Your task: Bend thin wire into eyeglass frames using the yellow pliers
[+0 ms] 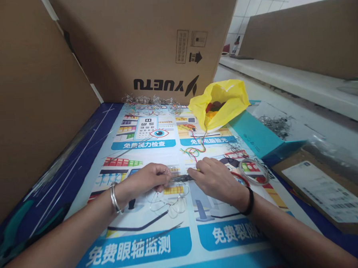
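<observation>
My left hand [157, 177], with a silver bangle at the wrist, pinches thin wire [178, 200] that hangs below it in loose loops. Pliers [185, 177] are gripped in my right hand [214, 178]; their dark jaws point left toward the fingertips of my left hand and meet the wire there. A red handle shows beyond the right palm. Just past my right hand, red, green and yellow cords [194, 150] trail from a yellow bag [222, 103]. Fingers hide the exact spot where jaws and wire meet.
A coil of clear line [254, 171] lies right of my right hand. Green-handled pliers [14, 230] rest at the lower left. Tangled wire pieces [153, 103] line the cardboard wall [126, 44]. A teal box [254, 134] and a labelled carton [329, 194] stand right.
</observation>
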A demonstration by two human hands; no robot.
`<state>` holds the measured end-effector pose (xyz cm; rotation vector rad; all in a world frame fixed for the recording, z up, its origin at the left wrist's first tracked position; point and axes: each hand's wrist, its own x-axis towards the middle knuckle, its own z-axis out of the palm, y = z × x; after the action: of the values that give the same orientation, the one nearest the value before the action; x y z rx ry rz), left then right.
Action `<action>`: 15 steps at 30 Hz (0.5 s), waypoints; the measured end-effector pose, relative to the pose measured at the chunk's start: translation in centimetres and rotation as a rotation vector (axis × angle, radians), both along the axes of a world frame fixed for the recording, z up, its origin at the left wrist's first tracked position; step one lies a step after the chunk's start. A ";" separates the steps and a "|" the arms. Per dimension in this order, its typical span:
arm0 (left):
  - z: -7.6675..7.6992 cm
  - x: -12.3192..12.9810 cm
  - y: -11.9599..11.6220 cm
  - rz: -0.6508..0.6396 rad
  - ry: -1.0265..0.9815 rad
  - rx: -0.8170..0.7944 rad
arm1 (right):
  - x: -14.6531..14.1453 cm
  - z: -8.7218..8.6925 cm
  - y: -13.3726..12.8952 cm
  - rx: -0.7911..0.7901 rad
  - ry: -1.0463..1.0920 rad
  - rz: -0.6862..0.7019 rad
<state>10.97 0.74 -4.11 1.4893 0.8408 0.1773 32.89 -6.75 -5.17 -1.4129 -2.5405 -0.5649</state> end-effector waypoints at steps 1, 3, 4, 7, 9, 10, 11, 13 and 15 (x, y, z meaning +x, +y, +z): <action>0.0 0.0 0.0 0.004 -0.003 -0.003 | 0.0 0.0 0.0 0.004 -0.004 -0.003; -0.2 0.0 0.0 0.018 -0.009 -0.006 | 0.0 0.0 -0.1 0.011 -0.020 -0.012; -0.2 0.1 0.0 0.027 -0.012 -0.008 | 0.0 0.0 -0.1 0.012 -0.029 -0.017; -0.1 0.2 -0.2 0.051 -0.026 -0.011 | 0.0 0.0 -0.1 0.010 -0.039 -0.022; 0.1 0.3 -0.3 0.066 -0.029 -0.012 | 0.1 -0.1 0.0 0.009 -0.034 -0.023; 0.2 0.3 -0.4 0.073 -0.028 -0.011 | 0.1 -0.2 0.0 0.007 -0.030 -0.024; 0.2 0.4 -0.4 0.078 -0.023 -0.010 | 0.2 -0.3 0.1 0.004 -0.026 -0.024; 0.3 0.4 -0.5 0.082 -0.016 -0.009 | 0.3 -0.5 0.1 -0.011 -0.020 -0.024; 0.1 0.3 -0.4 0.079 -0.014 -0.010 | 0.3 -0.8 0.2 -0.035 -0.014 -0.029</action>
<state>11.31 0.32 -3.96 1.4454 0.8886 0.2416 33.22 -6.55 -5.96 -1.4642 -2.5568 -0.5392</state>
